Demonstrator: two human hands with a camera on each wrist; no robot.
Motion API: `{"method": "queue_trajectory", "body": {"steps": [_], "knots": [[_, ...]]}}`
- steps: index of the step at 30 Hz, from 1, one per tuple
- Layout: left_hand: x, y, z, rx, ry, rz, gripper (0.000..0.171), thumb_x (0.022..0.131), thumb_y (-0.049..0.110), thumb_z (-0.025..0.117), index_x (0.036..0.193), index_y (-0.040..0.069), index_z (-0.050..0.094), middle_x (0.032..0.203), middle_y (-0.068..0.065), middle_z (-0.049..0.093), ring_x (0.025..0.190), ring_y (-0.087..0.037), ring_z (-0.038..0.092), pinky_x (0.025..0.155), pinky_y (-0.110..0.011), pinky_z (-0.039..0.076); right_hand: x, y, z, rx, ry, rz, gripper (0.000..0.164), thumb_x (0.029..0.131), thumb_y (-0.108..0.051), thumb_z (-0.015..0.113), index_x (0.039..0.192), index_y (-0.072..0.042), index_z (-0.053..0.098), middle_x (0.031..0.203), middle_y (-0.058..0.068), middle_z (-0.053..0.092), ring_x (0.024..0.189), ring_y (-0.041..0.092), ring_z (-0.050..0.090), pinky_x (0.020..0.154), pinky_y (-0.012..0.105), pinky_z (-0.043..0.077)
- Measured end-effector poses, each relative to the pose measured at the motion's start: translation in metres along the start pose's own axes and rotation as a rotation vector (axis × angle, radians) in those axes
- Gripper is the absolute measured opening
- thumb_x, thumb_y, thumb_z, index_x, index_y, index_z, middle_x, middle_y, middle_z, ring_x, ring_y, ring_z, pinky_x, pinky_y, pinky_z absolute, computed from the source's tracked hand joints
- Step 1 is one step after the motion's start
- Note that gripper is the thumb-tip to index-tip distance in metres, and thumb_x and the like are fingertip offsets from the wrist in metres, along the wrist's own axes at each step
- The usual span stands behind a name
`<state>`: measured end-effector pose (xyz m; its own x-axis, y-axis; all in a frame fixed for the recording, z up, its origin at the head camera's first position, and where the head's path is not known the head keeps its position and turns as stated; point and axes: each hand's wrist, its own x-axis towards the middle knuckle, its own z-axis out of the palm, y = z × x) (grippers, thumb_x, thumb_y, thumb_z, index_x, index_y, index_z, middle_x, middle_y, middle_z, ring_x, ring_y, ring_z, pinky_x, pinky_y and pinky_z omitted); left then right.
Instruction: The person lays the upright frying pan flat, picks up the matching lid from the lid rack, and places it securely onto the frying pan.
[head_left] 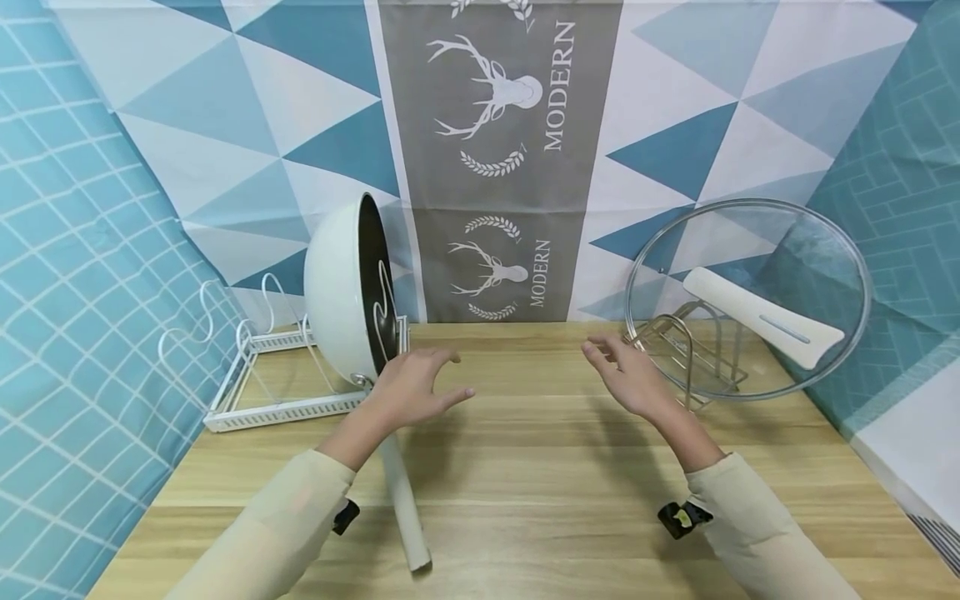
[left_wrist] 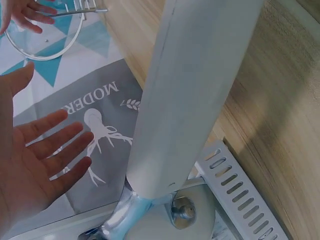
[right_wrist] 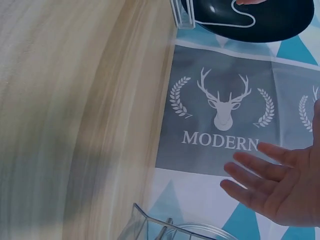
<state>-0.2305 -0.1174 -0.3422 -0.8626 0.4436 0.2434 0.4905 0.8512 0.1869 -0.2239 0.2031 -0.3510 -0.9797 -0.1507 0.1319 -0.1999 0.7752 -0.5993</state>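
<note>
On the left, a white pan (head_left: 335, 287) with a dark inside stands on edge in a white rack (head_left: 292, 410). Its long pale handle (head_left: 405, 504) points toward the person. Above that handle hovers the left hand (head_left: 411, 387), fingers spread and holding nothing; the left wrist view shows its palm beside the handle (left_wrist: 187, 100). At right, a glass lid (head_left: 787, 250) with a white handle (head_left: 761, 317) leans upright in a small metal rack (head_left: 688, 358). Close to this rack's left side is the right hand (head_left: 630, 375), its fingers extended and holding nothing.
Both racks stand on a wooden table (head_left: 517, 467) against a backdrop of blue and white triangles with a grey deer panel (head_left: 498, 275). Blue tiled sheets (head_left: 71, 275) cover the side walls. Wire dividers (head_left: 198, 321) rise from the white rack's left part.
</note>
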Motion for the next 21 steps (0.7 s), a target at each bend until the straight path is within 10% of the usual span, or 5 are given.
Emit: {"method": "queue_trajectory", "body": {"steps": [21], "knots": [[-0.014, -0.002, 0.007, -0.219, -0.087, 0.019, 0.043, 0.086, 0.048, 0.065, 0.116, 0.017, 0.065, 0.106, -0.002, 0.072, 0.097, -0.016, 0.066, 0.083, -0.039, 0.053, -0.003, 0.011, 0.016, 0.161, -0.024, 0.034, 0.055, 0.1, -0.048, 0.043, 0.133, -0.005, 0.053, 0.118, 0.019, 0.066, 0.106, 0.034, 0.064, 0.083, 0.041, 0.054]]}}
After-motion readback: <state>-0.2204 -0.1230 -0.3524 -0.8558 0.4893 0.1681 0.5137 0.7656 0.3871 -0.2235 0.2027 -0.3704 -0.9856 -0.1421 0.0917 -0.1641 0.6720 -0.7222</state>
